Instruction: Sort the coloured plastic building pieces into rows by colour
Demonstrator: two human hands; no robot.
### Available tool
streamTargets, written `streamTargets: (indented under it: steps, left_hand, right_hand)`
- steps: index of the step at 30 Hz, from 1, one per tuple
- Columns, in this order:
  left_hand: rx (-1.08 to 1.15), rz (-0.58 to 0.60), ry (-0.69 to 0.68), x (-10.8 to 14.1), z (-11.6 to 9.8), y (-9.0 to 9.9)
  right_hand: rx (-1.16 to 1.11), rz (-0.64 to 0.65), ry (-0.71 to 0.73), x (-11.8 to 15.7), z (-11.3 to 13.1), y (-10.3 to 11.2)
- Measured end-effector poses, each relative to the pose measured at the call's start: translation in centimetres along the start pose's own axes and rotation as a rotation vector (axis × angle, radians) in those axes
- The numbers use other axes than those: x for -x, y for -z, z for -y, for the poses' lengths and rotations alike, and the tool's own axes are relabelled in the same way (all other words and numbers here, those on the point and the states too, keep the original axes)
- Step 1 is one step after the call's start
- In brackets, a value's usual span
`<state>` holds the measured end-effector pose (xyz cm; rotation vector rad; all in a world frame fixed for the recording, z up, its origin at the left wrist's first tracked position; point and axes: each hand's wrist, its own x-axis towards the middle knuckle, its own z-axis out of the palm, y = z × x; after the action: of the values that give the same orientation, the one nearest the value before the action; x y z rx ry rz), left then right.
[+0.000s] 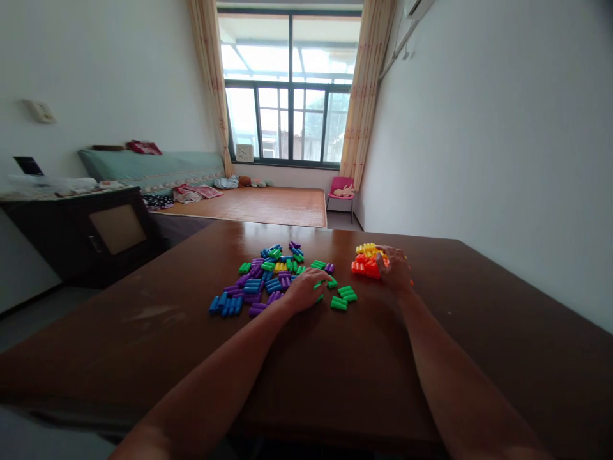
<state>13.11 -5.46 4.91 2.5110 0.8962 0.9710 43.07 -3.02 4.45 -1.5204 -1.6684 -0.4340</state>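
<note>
Many small ribbed plastic pieces lie on the brown table. Blue pieces (232,306), purple pieces (257,309) and green pieces (339,304) are mixed in a wide pile at the centre, with a few yellow ones among them. My left hand (309,289) rests over the right side of this pile, fingers spread beside green pieces. Farther right, orange pieces (368,265) and yellow pieces (366,248) form a separate heap. My right hand (395,268) lies on the right side of that heap with its fingers apart; its palm side is hidden.
The brown table (306,383) spans the foreground. Behind it are a low bed (268,201), a pink chair (341,188) and a window with curtains. A dark cabinet (76,236) stands at the left, a white wall at the right.
</note>
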Motion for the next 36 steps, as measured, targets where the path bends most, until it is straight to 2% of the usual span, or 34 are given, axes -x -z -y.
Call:
streamTargets:
  steps: [3,5,7,13,20,23,26,29,32,34,36]
  left_hand:
    - [-0.099,0.218,-0.222,1.0,-1.7,-1.4]
    - [-0.150,0.288,-0.266,1.3,-2.1,-2.0]
    - [-0.191,0.308,-0.252,1.4,-1.9,-2.2]
    - [-0.312,0.229,-0.081,1.0,0.8,-0.8]
    - [-0.479,0.144,0.239,1.1,3.6,0.3]
    - [-0.495,0.081,0.293,1.1,4.0,0.4]
    - [-0.448,-0.022,0.279,0.7,3.6,1.1]
    - [-0.387,-0.171,0.222,-0.3,2.8,2.8]
    - [-0.337,-0.322,0.222,-1.4,2.6,5.8]
    - [-0.313,-0.337,0.247,-1.4,3.0,8.3]
    - [-0.310,-0.253,0.255,-0.3,3.8,10.9]
  right_hand:
    - [-0.038,0.046,0.073,0.1,2.0,-0.1]
    - [-0.069,0.106,0.123,0.3,3.1,-0.2]
    - [-0.106,0.180,0.166,0.6,4.0,-0.4]
    - [-0.152,0.374,0.198,1.4,5.4,-0.9]
    - [-0.109,0.511,0.223,2.0,5.7,-1.6]
    - [-0.129,0.539,0.206,2.1,5.8,-1.9]
    - [-0.203,0.565,0.200,2.3,6.2,-2.3]
    - [-0.306,0.602,0.263,2.7,6.9,-3.2]
    - [-0.433,0.606,0.302,3.3,7.3,-4.1]
    - [-0.518,0.602,0.287,3.6,7.2,-4.7]
    - [-0.557,0.602,0.274,3.7,7.0,-5.1]
